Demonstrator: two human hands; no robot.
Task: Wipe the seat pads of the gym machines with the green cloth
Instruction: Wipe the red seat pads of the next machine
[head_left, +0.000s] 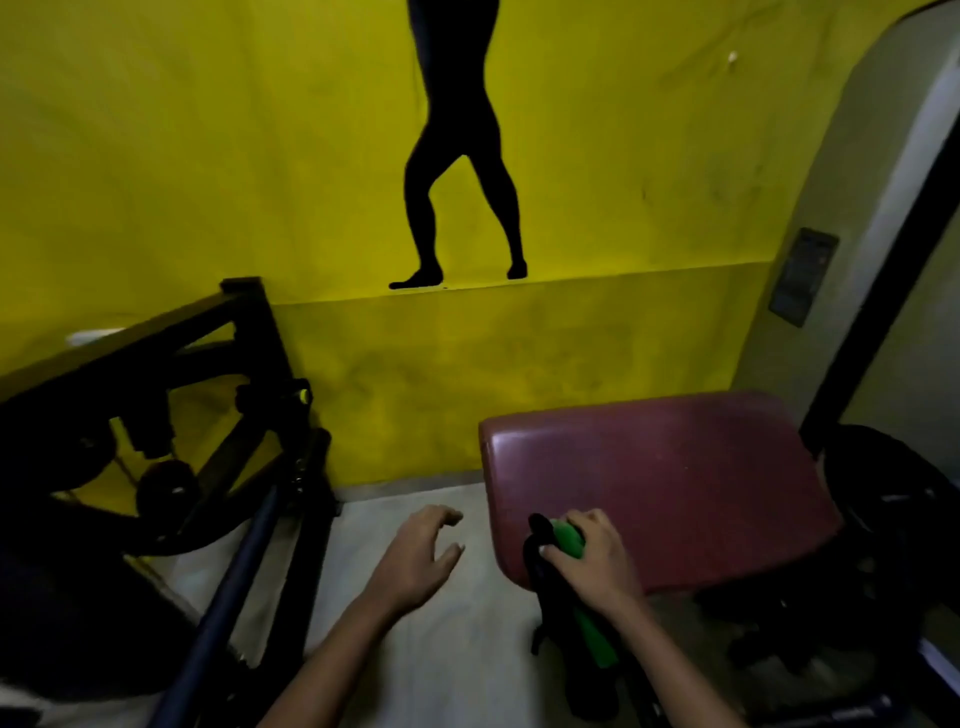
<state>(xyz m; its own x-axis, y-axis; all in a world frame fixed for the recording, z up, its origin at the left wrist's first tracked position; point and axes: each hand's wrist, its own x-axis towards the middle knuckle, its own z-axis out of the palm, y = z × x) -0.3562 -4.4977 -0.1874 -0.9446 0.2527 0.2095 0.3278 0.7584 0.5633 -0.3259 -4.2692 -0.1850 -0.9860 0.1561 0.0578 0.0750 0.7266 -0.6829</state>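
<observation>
Gripping the green cloth, the right hand sits at the near left corner of one seat pad, lower right of the frame; its fingers are curled round the bunched top of the cloth, pressed against the pad edge. The cloth is soft, folded fabric, green on one face with a dark strip beside it, and its free end hangs below the hand toward the floor. The pad is a rounded rectangle covered in smooth maroon vinyl with a dull sheen and faint scuffs. The left hand hovers over the pale floor, left of the pad, fingers loosely spread and relaxed, holding nothing. One black metal machine frame, built of square tubes and round bars, fills the lower left. A yellow wall, matte and smudged, spans the upper frame and carries one black silhouette of a pair of legs. One dark rectangular plate is fixed at right of the wall. No readable writing is visible.
</observation>
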